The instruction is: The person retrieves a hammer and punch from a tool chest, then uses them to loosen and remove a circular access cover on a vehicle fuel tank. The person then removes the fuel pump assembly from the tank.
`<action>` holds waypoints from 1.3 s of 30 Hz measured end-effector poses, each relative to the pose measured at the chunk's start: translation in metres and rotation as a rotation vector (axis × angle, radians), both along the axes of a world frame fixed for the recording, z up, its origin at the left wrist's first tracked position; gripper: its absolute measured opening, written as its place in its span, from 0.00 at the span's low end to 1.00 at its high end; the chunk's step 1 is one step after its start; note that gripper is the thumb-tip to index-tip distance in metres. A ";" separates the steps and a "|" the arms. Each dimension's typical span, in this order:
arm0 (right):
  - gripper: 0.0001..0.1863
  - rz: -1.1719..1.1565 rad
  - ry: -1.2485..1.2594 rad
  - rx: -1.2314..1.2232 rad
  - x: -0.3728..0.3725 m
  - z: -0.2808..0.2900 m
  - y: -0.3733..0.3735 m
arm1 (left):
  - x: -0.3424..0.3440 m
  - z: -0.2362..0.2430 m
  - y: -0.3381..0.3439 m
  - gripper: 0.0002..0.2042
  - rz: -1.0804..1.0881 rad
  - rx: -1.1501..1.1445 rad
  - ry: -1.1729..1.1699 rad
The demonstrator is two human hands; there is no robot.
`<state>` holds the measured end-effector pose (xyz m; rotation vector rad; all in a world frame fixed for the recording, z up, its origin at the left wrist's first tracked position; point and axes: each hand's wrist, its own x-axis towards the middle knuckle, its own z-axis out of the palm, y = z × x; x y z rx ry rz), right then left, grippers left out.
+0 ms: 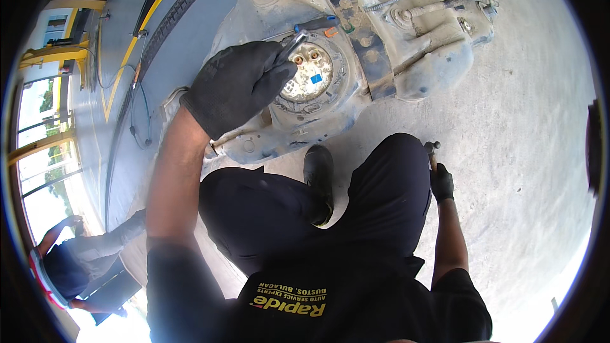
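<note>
Left hand [240, 82], black-gloved, closed around a short silver metal rod-shaped tool [296, 42], held above the near edge of a round pale metal disc [304, 81] with two brown-ringed spots. Right hand [441, 184], gloved alike, wrapped round the wooden handle of a metal-headed hammer [433, 151], low beside right knee. Disc sits in a dusty beige moulded tank [435, 73] on grey concrete floor [508, 133]. Beyond disc: blue-and-black handled tool [317, 23], small orange clip [331, 32].

a metal tool [295, 44] is held in the left hand [238, 86] over the tank [422, 76]; a hammer [433, 157] is gripped by the right hand [442, 183].
</note>
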<state>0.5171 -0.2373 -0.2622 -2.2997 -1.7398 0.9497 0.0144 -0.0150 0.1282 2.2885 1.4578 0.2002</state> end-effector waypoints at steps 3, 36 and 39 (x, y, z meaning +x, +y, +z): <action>0.14 0.063 -0.033 -0.166 -0.002 -0.001 0.009 | 0.008 0.022 -0.051 0.10 0.081 -0.008 -0.122; 0.18 0.968 0.027 0.624 -0.274 0.207 0.344 | -0.030 -0.011 -0.176 0.12 0.099 -0.218 -0.073; 0.14 0.445 0.513 0.490 -0.271 0.224 0.316 | -0.019 -0.004 -0.175 0.12 0.099 -0.329 -0.023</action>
